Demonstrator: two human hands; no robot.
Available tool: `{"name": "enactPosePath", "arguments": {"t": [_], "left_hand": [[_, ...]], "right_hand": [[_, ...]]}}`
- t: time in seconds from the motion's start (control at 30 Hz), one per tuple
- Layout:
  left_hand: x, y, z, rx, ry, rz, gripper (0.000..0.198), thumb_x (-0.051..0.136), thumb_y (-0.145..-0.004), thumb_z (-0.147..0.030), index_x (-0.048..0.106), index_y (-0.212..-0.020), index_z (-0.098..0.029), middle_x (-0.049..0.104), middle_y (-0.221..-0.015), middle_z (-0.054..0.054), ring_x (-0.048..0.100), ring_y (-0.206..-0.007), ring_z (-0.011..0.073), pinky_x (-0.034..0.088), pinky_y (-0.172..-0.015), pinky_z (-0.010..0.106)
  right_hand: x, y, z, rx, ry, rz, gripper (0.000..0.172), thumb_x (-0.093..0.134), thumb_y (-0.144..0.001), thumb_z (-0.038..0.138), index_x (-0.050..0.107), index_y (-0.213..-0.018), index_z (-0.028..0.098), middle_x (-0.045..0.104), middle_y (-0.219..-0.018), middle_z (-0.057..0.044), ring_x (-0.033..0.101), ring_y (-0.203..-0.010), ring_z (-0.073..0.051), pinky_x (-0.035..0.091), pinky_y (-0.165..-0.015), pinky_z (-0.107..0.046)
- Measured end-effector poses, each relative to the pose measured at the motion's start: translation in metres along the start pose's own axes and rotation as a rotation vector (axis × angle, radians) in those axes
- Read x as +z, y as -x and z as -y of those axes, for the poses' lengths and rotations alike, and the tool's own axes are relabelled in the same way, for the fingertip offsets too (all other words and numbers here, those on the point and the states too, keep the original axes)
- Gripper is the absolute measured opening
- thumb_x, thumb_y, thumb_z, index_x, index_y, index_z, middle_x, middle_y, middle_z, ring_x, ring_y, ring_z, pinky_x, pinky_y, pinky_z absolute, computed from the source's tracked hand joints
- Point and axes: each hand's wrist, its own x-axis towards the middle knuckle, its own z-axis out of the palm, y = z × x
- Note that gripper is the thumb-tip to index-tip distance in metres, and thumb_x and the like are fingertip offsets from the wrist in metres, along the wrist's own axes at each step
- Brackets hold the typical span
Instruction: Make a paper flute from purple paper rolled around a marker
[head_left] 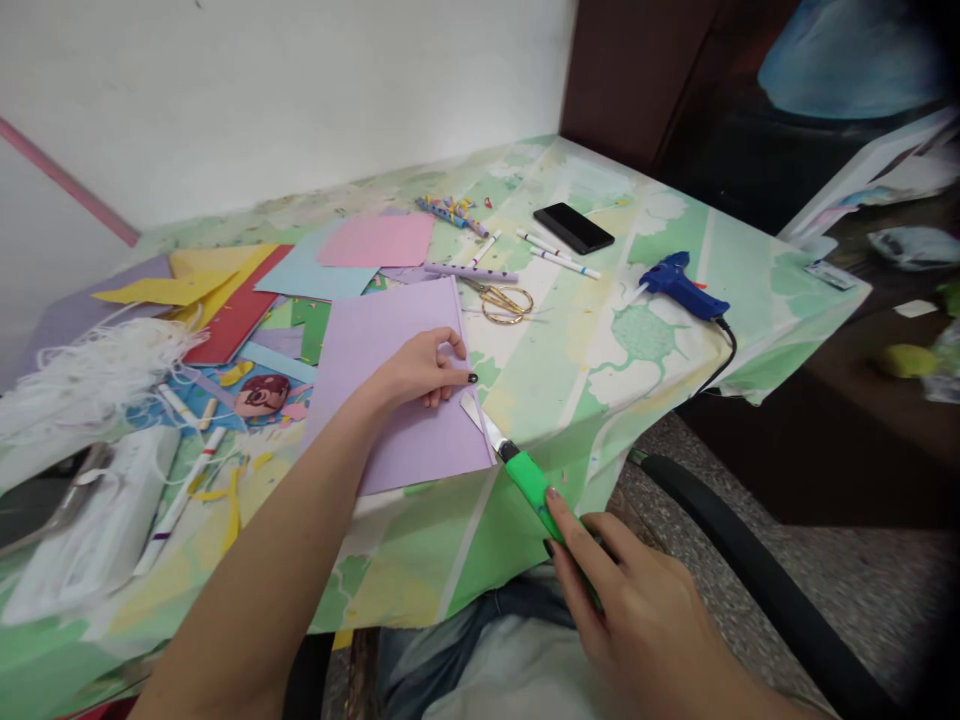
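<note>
A sheet of purple paper [405,360] lies near the table's front edge, with a narrow folded strip along its right side. My left hand [427,370] rests on the sheet, its fingers curled and its thumb closed on the folded strip. In my right hand [622,580] is a green-handled knife [529,480], gripped by the handle. Its metal blade points up and left and lies at the folded strip, just below my left thumb. Gold-handled scissors [506,303] lie beyond the paper's right edge.
A blue glue gun [682,287] with a black cord lies at right. Behind are a black phone [574,228], markers [564,262] and a purple paper tube [472,272]. Coloured sheets [240,300], white shredded strands [105,370] and a white power strip [97,530] crowd the left.
</note>
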Motion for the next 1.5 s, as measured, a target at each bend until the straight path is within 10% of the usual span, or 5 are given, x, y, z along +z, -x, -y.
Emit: {"name": "enactPosePath", "arguments": {"t": [1.5], "left_hand": [[-0.002,-0.002,0.002,0.022,-0.006,0.026,0.028,0.066,-0.075,-0.027,0.044,-0.090,-0.019,0.055,-0.044,-0.006,0.048,-0.029,0.0088,0.032,-0.030,0.015]], "right_hand": [[-0.006,-0.006,-0.009,-0.018,0.056,-0.029,0.036,0.036,-0.093,0.023,0.062,-0.115,0.011,0.059,-0.067,-0.005,0.055,-0.044,-0.013,0.041,-0.038,-0.024]]}}
